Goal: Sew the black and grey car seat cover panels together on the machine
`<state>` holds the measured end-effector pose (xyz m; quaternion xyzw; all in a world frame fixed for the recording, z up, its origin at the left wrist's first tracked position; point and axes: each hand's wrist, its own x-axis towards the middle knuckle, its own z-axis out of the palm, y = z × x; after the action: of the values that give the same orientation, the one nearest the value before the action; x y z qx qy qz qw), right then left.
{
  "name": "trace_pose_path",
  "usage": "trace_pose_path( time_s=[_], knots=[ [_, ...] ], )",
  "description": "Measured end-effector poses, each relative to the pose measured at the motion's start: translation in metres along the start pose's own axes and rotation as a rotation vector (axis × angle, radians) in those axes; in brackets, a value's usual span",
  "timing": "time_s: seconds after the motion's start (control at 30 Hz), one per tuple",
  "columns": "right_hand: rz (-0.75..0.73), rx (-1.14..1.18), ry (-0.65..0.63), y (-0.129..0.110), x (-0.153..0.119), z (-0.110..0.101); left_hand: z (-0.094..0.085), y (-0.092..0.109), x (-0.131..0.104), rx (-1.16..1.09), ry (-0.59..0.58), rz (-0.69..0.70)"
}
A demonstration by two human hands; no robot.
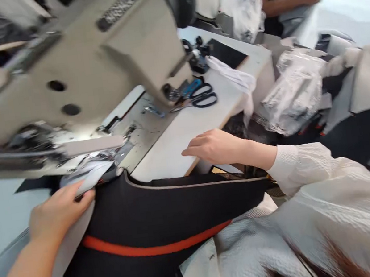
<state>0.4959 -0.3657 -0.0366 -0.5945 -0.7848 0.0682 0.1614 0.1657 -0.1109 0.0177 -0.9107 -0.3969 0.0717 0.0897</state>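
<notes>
My left hand [61, 212] is closed on the edge of a light grey fabric [93, 176] near the needle area of a beige sewing machine [88, 65]. Black fabric [167, 212] with a curved orange stripe [161, 249] runs from the machine across my lap. My right hand [211, 146] is over the front edge of the white table [178, 139], above the black fabric and apart from it. Its fingers point left, lie close together and curve slightly, with nothing visible in them.
Dark-handled scissors [203, 96] and small blue tools lie behind the machine bed. A white cloth [231, 74] hangs over the table edge. Plastic-wrapped bundles [295, 89] and fabric piles stand at right. Another person's arm [299, 1] shows at the top right.
</notes>
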Motion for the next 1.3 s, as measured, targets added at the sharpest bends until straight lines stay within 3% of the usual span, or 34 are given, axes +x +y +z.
trace_pose_path(
  time_s=[0.07,0.17,0.3,0.4,0.57,0.67,0.83,0.93,1.03,1.1,1.17,1.23,1.3],
  knots=[
    [-0.229,-0.019,0.027,-0.006,0.04,0.01,-0.004,0.002,-0.007,0.142,0.035,-0.005],
    [-0.416,-0.083,0.068,-0.017,0.105,0.038,-0.01,0.004,-0.011,0.257,0.035,0.079],
    [-0.554,-0.123,0.136,-0.043,0.176,0.073,-0.008,0.006,-0.013,0.263,0.083,0.086],
    [-0.573,-0.144,0.201,-0.06,0.203,0.082,-0.002,0.006,-0.012,0.25,0.083,0.069],
    [-0.709,-0.157,0.236,-0.072,0.215,0.085,0.004,0.002,0.003,0.236,0.063,0.045],
    [-0.676,-0.077,0.215,-0.083,0.228,0.091,0.005,0.0,0.015,0.202,0.049,0.017],
    [-0.453,0.225,-0.148,-0.089,0.249,0.099,0.001,-0.002,0.025,0.169,-0.025,-0.017],
    [-0.457,0.521,-0.25,-0.071,0.23,0.098,-0.006,0.002,0.018,0.128,-0.051,-0.043],
    [-0.616,0.663,-0.287,-0.054,0.195,0.094,-0.011,0.012,0.005,0.112,-0.085,-0.031],
    [-0.735,0.585,-0.275,-0.052,0.18,0.091,-0.011,0.02,-0.003,0.107,-0.128,-0.037],
    [-0.78,0.421,-0.175,-0.055,0.175,0.089,-0.009,0.026,-0.008,0.084,-0.149,-0.063],
    [-0.711,0.255,-0.034,-0.062,0.179,0.088,-0.008,0.031,-0.009,0.062,-0.146,-0.06],
    [-0.576,0.122,0.018,-0.069,0.187,0.087,-0.009,0.035,-0.007,0.067,-0.134,-0.008]
  ],
)
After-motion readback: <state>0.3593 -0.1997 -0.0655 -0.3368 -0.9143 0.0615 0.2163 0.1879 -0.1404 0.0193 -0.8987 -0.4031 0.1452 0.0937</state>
